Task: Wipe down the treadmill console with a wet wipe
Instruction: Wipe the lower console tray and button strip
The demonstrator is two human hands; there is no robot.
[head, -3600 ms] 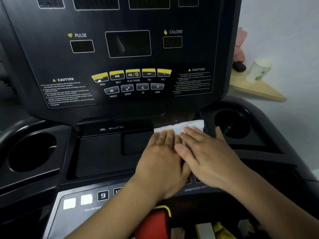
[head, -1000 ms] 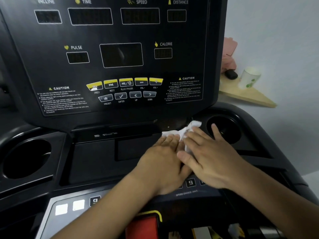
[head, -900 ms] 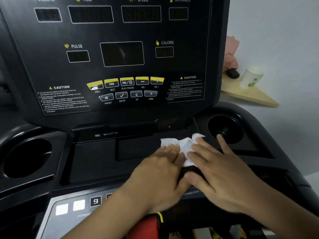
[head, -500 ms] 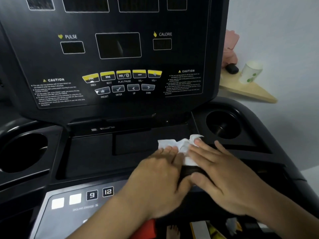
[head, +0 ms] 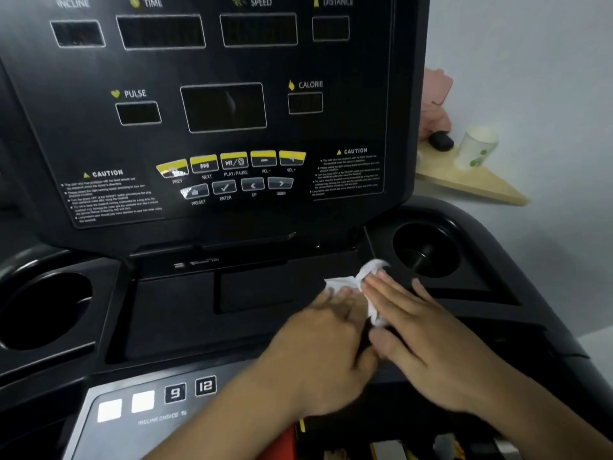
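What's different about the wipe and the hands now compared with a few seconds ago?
The wet wipe lay flat under both hands; now it is bunched up, pulled slightly toward the person. The right hand has slid off the left hand and lies beside it. Both hands still press the wipe on the tray near the right cup holder.

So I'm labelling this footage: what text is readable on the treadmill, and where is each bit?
Upright display panel, top row: "INCLINE", "TIME", "SPEED", "DISTANCE"
Middle: "PULSE", "CALORIE"
Buttons: "PREV", "NEXT", "PLAY/PAUSE", "VOL-", "VOL+", "PRESET", "ENTER", "UP", "DOWN"
Both warning blocks: "CAUTION"; the small print is unreadable
Lower keypad: "9", "12"; the caption is blurred
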